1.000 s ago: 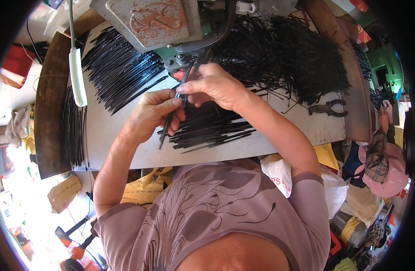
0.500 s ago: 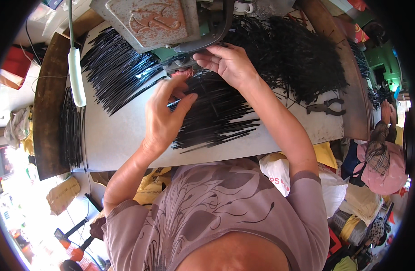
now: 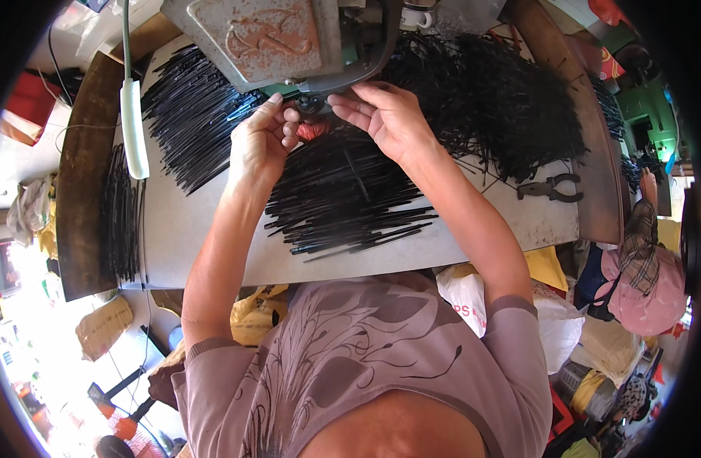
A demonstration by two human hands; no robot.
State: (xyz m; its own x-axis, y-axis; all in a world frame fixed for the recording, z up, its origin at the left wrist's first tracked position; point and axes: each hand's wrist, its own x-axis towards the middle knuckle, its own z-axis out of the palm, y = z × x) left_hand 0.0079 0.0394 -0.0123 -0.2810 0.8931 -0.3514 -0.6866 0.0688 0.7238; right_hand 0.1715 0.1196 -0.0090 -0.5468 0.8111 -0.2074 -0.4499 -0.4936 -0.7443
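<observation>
Head view: I am pinching a thin black rod (image 3: 311, 116) between both hands, left hand (image 3: 260, 141) and right hand (image 3: 385, 114), at the bench's far edge under the grey metal press (image 3: 282, 38); rod's axis unclear.

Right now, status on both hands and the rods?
Left hand and right hand both up at the machine head. Grip unclear, something small pinched between them. Black rods piled below wrists. Pliers lie clear, right.
</observation>
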